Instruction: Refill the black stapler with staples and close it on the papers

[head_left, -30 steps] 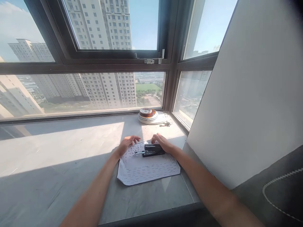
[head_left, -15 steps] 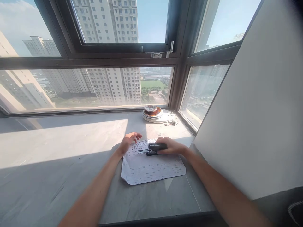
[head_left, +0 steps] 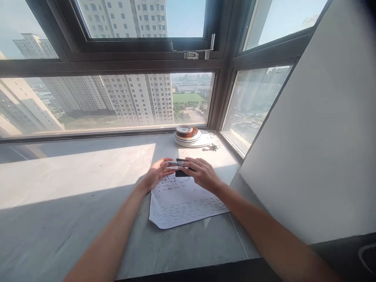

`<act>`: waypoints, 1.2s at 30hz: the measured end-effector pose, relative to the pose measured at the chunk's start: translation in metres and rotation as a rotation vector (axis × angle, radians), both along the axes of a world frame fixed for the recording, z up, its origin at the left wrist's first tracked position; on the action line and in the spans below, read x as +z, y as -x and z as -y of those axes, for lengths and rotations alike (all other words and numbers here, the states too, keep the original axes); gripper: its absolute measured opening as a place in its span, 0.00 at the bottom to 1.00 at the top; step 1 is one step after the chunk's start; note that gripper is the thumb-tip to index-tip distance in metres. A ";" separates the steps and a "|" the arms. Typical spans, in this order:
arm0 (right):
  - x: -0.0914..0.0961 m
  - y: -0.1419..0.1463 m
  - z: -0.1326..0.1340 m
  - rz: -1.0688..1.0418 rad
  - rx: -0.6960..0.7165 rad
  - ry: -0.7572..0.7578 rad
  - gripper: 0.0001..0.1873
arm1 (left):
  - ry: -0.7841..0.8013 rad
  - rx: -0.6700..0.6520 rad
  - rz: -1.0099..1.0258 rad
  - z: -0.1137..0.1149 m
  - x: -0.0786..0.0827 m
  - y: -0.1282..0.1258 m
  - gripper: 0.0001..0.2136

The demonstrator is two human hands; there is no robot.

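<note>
Black-and-silver stapler [head_left: 182,173], long and narrow, is up between both bare hands, over the far edge of the white paper sheets [head_left: 182,205]; its dark upper and lower parts stand apart, silver metal strip between them pointing left. Right hand [head_left: 203,173] has hold of the stapler from the right side, fingers bent around the black body, hand mostly closed, palm hidden. Left hand [head_left: 154,175] is at the silver end, half open, thumb and fingers parted around the tip; can't tell if it grips or only touches. Also unclear whether the stapler base meets the paper. Sheets lie flat on the grey marble windowsill [head_left: 88,227], near corners cut or folded, rows of short dark dashes across the near part, small dark writing near the far edge, too small to read. Beyond the hands, near the window corner: round stack of white and amber-brown plates [head_left: 188,138], patterned small one on top. Small dark chain-like bundle [head_left: 211,147] just beside it, nearer the person. Dark brown window frame [head_left: 141,66] behind, pale high-rise buildings [head_left: 135,98] outside. Plain white wall [head_left: 299,137] slants along the right. Sunlight patch crosses the sill, near part shaded.
</note>
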State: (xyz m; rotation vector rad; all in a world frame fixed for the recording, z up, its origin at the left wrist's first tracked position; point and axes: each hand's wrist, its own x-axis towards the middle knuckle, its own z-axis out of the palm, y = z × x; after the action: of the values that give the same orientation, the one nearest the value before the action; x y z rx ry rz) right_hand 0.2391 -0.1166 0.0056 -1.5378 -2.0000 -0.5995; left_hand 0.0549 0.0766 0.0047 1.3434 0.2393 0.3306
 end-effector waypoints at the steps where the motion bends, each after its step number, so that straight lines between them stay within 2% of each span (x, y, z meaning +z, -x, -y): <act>1: 0.001 0.001 -0.001 0.041 -0.012 0.014 0.25 | -0.025 0.002 -0.026 0.000 -0.001 0.000 0.24; 8: 0.013 0.007 0.001 0.055 -0.030 0.090 0.17 | -0.048 0.083 -0.062 -0.003 -0.005 -0.003 0.23; 16: 0.010 0.006 -0.001 0.083 -0.078 0.036 0.21 | -0.096 0.108 -0.053 0.000 0.001 -0.001 0.25; 18: 0.010 0.003 0.000 -0.020 -0.109 -0.004 0.21 | -0.172 0.200 -0.030 -0.001 0.001 -0.001 0.26; 21: 0.010 0.000 0.003 -0.317 -0.152 -0.027 0.15 | -0.455 0.567 -0.035 -0.006 -0.001 0.001 0.20; 23: 0.010 -0.002 0.007 -0.477 -0.103 0.063 0.11 | -0.628 0.811 -0.081 -0.012 -0.004 0.003 0.15; 25: 0.009 -0.001 0.009 -0.536 -0.017 0.203 0.10 | -0.734 0.943 -0.162 -0.019 -0.009 0.007 0.11; 29: 0.005 0.008 0.008 -0.578 0.098 0.381 0.10 | -0.862 1.008 -0.320 -0.030 -0.019 0.013 0.10; 36: 0.005 0.017 0.005 -0.552 0.145 0.481 0.11 | -0.809 0.969 -0.422 -0.038 -0.025 0.016 0.10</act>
State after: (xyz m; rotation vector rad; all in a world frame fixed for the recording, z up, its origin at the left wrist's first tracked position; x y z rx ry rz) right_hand 0.2225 -0.1214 0.0105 -1.5728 -1.8562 0.3671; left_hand 0.0385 0.1142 -0.0203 2.0198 1.2250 1.0283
